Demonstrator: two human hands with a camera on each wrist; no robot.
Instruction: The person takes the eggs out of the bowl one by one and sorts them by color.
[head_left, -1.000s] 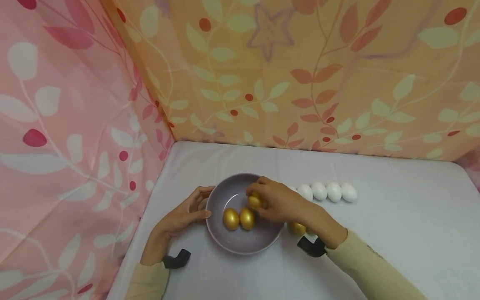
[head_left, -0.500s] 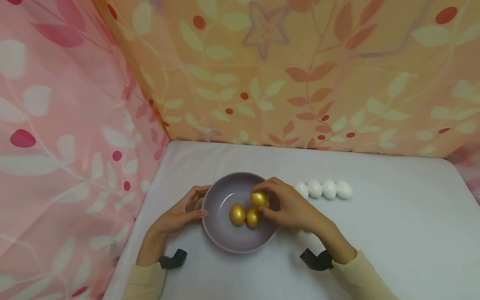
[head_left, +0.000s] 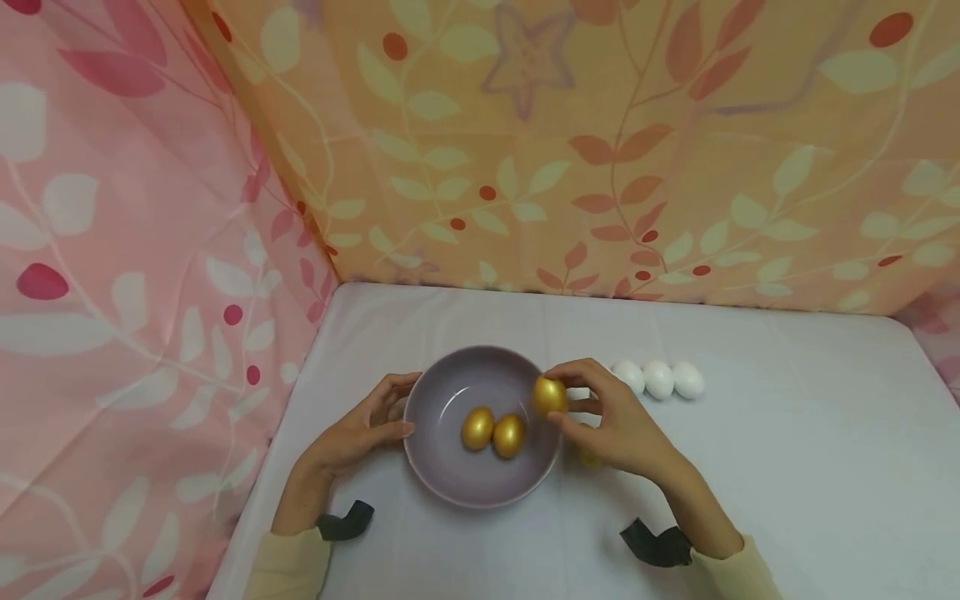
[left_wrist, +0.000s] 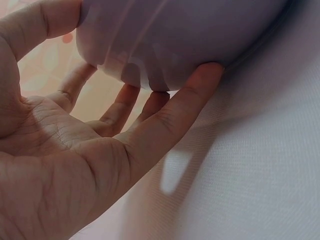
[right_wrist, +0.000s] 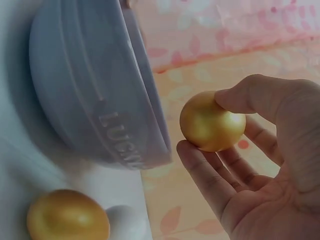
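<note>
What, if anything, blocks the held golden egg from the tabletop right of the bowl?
Not the bowl's rim: the held egg is above it. Another golden egg and white eggs occupy spots there; otherwise nothing visible.

And here's the left hand (left_wrist: 85,155), fingers (left_wrist: 165,120) spread, tips touching the side of a glossy purple bowl (left_wrist: 175,40)! White tabletop (left_wrist: 260,140) to the right, orange-pink patterned backdrop (left_wrist: 45,65) peeking between the fingers.

a pink cloth (head_left: 127,217) is hanging left of the white table (head_left: 795,467). an orange cloth (head_left: 585,150) is hanging behind the table, showing leaves (head_left: 795,168), red dots (head_left: 487,193) and a purple star (head_left: 529,60).
</note>
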